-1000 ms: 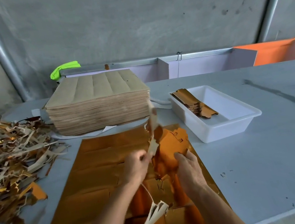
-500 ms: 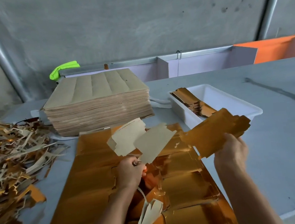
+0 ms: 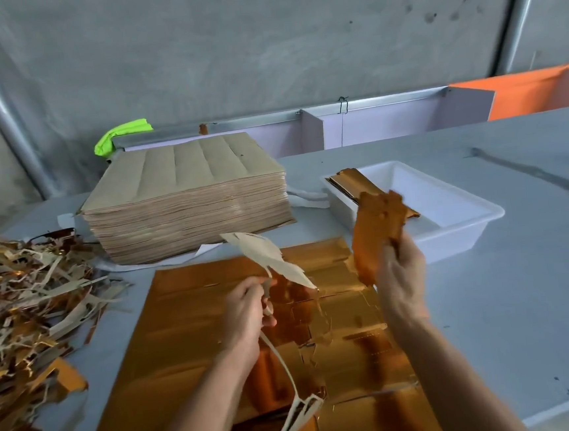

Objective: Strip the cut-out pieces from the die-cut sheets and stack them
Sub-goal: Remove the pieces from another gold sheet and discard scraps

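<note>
A gold foil die-cut sheet lies flat on the table in front of me, torn open near its middle. My right hand grips a gold cut-out piece and holds it upright just in front of the white tray. Inside the tray's left end lies a stack of gold cut-outs. My left hand pinches a pale strip of waste that curls up above the sheet; more of that strip trails down toward me.
A thick stack of brown-backed sheets stands behind the gold sheet. A heap of stripped waste strips covers the table's left side. Bare grey table lies to the right of the tray.
My right hand has swung the gold cut-out from flat to upright, nearer the tray. My left hand's pale waste piece has turned edge-on and lifted slightly.
</note>
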{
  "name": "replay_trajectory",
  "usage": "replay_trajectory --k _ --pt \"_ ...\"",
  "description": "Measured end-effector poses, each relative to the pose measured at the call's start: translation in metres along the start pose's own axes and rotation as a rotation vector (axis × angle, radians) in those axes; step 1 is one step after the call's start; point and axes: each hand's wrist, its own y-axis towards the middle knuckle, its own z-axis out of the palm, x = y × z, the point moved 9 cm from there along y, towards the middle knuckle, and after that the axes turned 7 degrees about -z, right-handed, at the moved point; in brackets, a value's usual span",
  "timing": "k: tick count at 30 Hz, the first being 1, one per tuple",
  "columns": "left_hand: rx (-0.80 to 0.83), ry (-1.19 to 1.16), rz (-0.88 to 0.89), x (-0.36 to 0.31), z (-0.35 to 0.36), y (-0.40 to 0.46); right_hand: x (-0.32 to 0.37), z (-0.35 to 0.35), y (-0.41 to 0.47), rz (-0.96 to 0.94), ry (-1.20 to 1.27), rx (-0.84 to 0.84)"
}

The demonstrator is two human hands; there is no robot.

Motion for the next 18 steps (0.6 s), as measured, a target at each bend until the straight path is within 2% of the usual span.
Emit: replay_trajectory --k 8,12,18 --pt "0.161 0.001 0.184 -0.049 0.021 -0.021 0.004 0.085 -0.032 -0.210 -0.208 0.468" --pt "0.250 -0.099 0.174 -0.060 0.026 -0.027 0.009 0.102 -0.054 -0.316 -0.204 0.629" --pt "0.193 -0.235 0.083 -0.058 0.019 -0.022 0.010 0.111 -0.069 -0.384 -0.186 0.775"
